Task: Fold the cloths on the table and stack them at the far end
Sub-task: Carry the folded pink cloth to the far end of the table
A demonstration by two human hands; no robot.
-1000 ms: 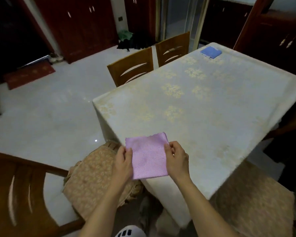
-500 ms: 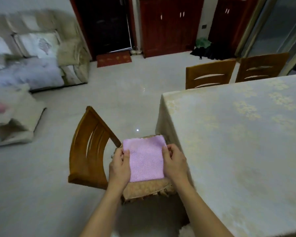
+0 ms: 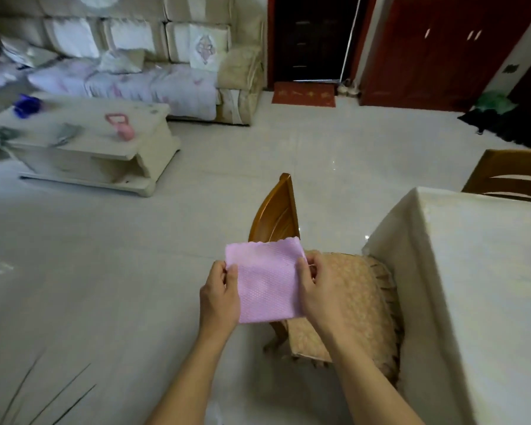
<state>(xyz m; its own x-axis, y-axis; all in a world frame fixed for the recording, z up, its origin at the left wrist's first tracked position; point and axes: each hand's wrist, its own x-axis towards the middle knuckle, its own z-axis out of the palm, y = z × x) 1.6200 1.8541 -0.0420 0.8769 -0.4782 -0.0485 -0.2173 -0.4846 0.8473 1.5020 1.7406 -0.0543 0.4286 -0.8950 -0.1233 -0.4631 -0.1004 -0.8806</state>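
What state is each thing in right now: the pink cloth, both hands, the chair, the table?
pink cloth: folded flat, held in the air, off the table
left hand: gripping the cloth's left edge
right hand: gripping the cloth's right edge
chair: cushioned, unoccupied, beside the table
table: covered by a pale tablecloth

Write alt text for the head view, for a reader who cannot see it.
Two bare hands hold a pink cloth in the air by its side edges, left hand and right hand, over a pale tiled floor. A wooden chair with a cushioned seat stands behind them beside a cloth-covered table; a sofa and a low coffee table lie beyond.
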